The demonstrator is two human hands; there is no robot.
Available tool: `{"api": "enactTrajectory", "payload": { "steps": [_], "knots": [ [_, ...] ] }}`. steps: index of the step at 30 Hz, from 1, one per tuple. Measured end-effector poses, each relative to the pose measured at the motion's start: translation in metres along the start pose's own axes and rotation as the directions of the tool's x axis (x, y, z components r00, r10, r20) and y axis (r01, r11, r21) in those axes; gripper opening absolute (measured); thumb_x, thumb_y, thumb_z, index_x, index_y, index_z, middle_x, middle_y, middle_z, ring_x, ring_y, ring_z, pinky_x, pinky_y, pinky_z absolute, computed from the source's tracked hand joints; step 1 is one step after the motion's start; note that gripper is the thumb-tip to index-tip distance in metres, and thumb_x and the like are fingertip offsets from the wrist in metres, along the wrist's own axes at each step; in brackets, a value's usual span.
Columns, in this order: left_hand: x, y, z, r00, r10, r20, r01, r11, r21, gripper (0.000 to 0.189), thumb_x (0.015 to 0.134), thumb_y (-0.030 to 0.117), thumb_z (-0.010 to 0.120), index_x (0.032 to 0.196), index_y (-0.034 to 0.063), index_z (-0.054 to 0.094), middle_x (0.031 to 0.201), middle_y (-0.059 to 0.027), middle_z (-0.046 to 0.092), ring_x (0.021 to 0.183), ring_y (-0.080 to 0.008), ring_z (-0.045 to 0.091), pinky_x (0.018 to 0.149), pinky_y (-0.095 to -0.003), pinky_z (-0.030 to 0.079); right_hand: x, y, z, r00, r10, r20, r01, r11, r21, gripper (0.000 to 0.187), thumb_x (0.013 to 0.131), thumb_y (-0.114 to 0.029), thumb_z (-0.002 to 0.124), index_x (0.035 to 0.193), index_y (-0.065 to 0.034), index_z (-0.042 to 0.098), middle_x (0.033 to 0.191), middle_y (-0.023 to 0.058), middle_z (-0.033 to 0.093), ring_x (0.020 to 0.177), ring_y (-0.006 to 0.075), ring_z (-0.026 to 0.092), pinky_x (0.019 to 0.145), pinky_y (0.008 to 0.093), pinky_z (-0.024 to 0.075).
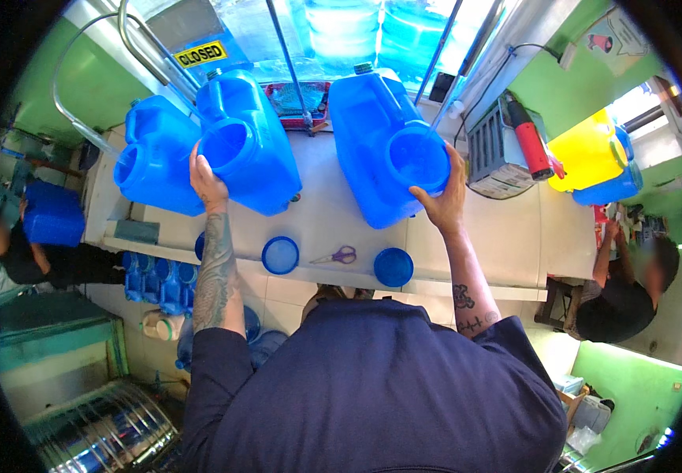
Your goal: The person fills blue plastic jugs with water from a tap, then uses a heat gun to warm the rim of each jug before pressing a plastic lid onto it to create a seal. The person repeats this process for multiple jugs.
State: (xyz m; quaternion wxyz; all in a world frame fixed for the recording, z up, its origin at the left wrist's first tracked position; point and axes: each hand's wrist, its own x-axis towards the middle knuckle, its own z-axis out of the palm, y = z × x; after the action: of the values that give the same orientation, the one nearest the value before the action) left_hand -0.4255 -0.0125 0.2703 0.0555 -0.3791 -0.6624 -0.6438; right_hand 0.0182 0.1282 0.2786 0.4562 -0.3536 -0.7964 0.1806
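My left hand point(208, 181) rests against the mouth rim of the middle blue plastic water container point(264, 159), fingers spread along its left side. My right hand point(446, 195) cups the round mouth of the right blue plastic container point(358, 142), thumb apart from the fingers. Another blue container point(166, 159) stands to the left, under a curved filling tube point(57, 88). All three mouths are uncapped, and water shows in the right one. Nearer me on the counter lie a round blue lid point(280, 255), purple-handled scissors point(344, 255) and a second lid point(393, 267).
A red and black heat gun point(529, 139) lies on a grey slotted box point(494, 155) at the right. Beyond it are yellow point(589, 151) and blue containers. One person point(624, 295) sits at far right; another point(27, 254) at far left is beside a dark blue container point(54, 213).
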Motion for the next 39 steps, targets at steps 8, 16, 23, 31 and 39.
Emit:
{"api": "enactTrajectory", "payload": {
  "steps": [8,16,23,31,39],
  "knots": [
    [-0.0003,-0.0079,-0.0018,0.997,0.059,-0.044,-0.060,0.998,-0.010,0.044,0.102,0.028,0.039,0.127,0.0000,0.062,0.124,-0.0184,0.064,0.112,-0.0298,0.061,0.099,-0.0394,0.046,-0.0012,0.0014,0.0054,0.999,-0.009,-0.032,0.012,0.996,0.088,0.106,0.065,-0.044,0.091,0.147,-0.0038,0.037,0.141,0.0193,0.048,0.130,0.0364,0.047,0.109,0.0473,0.0376],
    [-0.0008,-0.0080,-0.0035,0.998,0.028,-0.060,-0.026,0.999,0.031,0.039,0.101,0.024,0.043,0.127,0.0018,0.062,0.126,-0.0214,0.063,0.115,-0.0346,0.061,0.100,-0.0416,0.045,-0.0028,0.0047,0.0073,0.999,-0.023,-0.041,0.024,0.999,0.029,0.108,0.066,-0.050,0.088,0.150,-0.0068,0.035,0.141,0.0187,0.047,0.130,0.0371,0.045,0.110,0.0487,0.0346],
    [-0.0021,-0.0072,-0.0036,0.997,0.018,-0.070,-0.015,0.999,0.033,0.039,0.102,0.025,0.043,0.127,0.0020,0.062,0.126,-0.0212,0.063,0.117,-0.0347,0.060,0.101,-0.0416,0.045,-0.0037,0.0060,0.0086,0.999,0.008,-0.036,-0.005,0.997,0.073,0.106,0.068,-0.048,0.087,0.151,-0.0079,0.034,0.141,0.0189,0.047,0.132,0.0375,0.043,0.111,0.0493,0.0337],
    [-0.0023,-0.0032,-0.0039,0.997,0.032,-0.067,-0.030,0.999,0.039,0.038,0.102,0.025,0.044,0.126,0.0019,0.062,0.126,-0.0208,0.064,0.117,-0.0341,0.061,0.101,-0.0416,0.045,-0.0042,0.0082,0.0082,0.999,-0.015,-0.039,0.017,0.999,0.034,0.108,0.067,-0.051,0.087,0.151,-0.0066,0.034,0.141,0.0187,0.047,0.132,0.0373,0.044,0.110,0.0487,0.0345],
    [-0.0007,-0.0074,-0.0015,0.996,0.074,-0.058,-0.076,0.997,-0.025,0.041,0.102,0.026,0.041,0.126,0.0005,0.063,0.125,-0.0177,0.065,0.114,-0.0287,0.061,0.100,-0.0390,0.045,-0.0015,0.0051,0.0064,0.998,-0.047,-0.052,0.049,0.998,0.038,0.107,0.065,-0.046,0.089,0.148,-0.0036,0.036,0.141,0.0194,0.048,0.130,0.0368,0.047,0.110,0.0476,0.0367]
  ]
}}
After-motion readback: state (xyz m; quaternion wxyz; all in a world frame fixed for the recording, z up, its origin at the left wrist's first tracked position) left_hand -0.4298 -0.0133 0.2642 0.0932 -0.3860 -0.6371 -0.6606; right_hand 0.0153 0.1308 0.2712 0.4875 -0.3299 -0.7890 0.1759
